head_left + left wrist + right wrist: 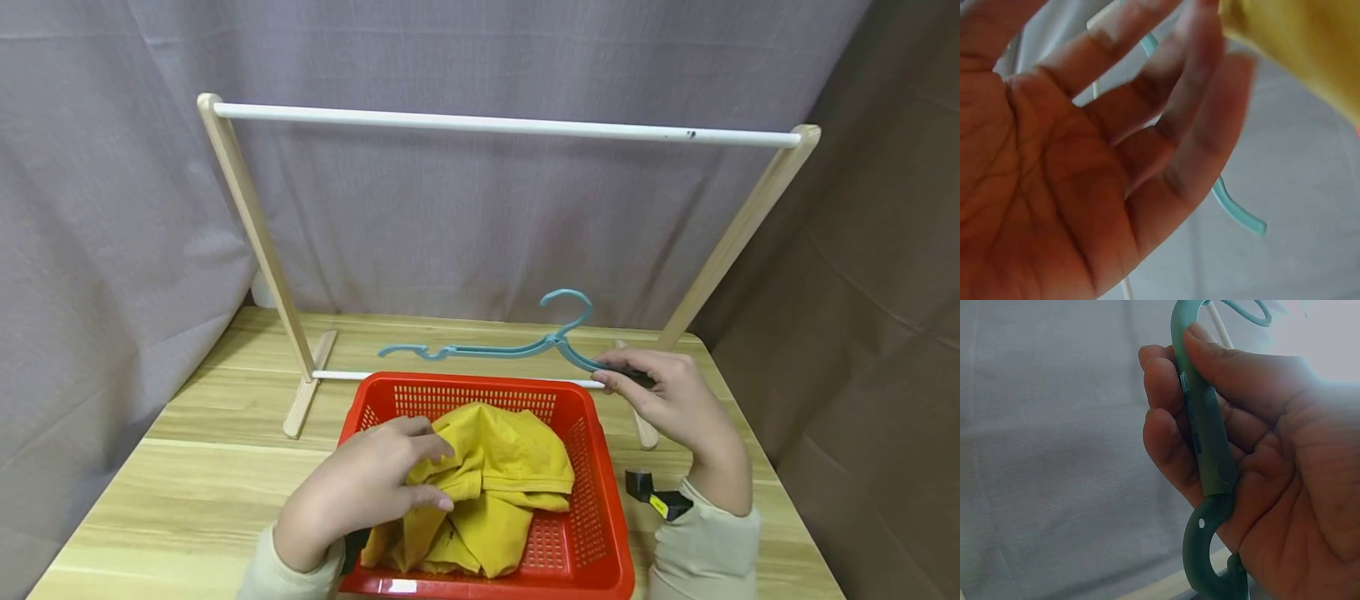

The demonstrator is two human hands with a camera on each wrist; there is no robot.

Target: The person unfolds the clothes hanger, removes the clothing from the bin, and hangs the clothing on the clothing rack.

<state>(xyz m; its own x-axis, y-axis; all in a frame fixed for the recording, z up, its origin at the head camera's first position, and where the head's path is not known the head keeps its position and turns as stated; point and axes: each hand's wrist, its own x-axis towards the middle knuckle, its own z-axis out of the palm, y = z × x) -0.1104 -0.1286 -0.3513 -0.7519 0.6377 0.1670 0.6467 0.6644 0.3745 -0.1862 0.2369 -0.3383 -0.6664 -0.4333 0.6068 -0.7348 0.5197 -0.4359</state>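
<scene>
My right hand (675, 404) pinches one arm of a light blue plastic clothes hanger (495, 351), thumb on one side and fingers on the other. The hanger is held up behind the basket, its hook upward and its other arm reaching left. In the right wrist view, the gripped hanger arm (1204, 431) lies along the fingers. A crumpled yellow garment (517, 454) lies in a red plastic basket (480, 382). Above its left part hovers my left hand (367, 483), fingers loosely bent and apart. In the left wrist view, yellow cloth (1304, 44) shows beyond the fingertips; contact is unclear.
A rack with a white top bar (487, 124) and wooden posts (258, 233) stands behind the basket on the wood-grain table (202, 467). Its white lower bar (341, 375) runs behind the basket. A black item with a yellow label (660, 504) is by my right wrist. Grey curtains hang behind.
</scene>
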